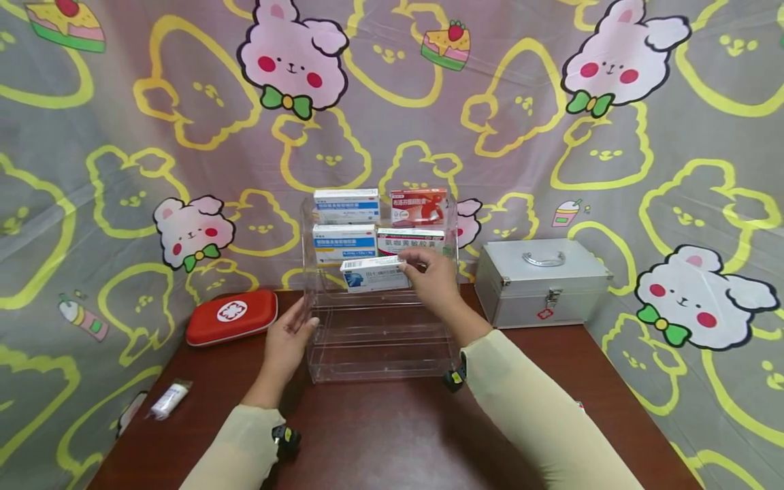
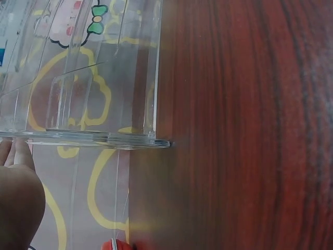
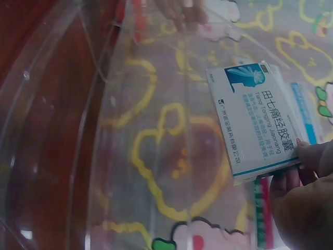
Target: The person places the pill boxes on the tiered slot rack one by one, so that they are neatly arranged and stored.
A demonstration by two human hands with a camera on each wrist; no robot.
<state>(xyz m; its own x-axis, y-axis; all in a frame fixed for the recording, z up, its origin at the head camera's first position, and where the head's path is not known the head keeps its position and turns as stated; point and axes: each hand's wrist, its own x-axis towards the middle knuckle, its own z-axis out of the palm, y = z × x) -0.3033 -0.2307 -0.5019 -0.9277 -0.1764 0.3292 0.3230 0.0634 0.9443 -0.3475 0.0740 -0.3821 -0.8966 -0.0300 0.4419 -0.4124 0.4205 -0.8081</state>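
A clear tiered acrylic rack [image 1: 384,371] stands on the table, medicine boxes on its upper tiers. My right hand [image 1: 433,280] pinches the right end of a white medicine box [image 1: 375,274] with a teal picture, tilted in front of the rack. The right wrist view shows the broad face of this box [image 3: 255,120], thumb on one side and fingers beneath. My left hand [image 1: 286,347] rests against the rack's left side, its fingers [image 2: 22,153] fairly straight on the outer face of the panel. Its thumb lies near the front edge.
Blue-white boxes [image 1: 345,243], a red box [image 1: 419,207] and a green-white box [image 1: 412,239] sit on the rack. A red zip case [image 1: 233,316] lies left, a silver metal case [image 1: 542,282] right. A small wrapped white item [image 1: 169,399] is front left. Patterned cloth [image 1: 380,129] hangs behind.
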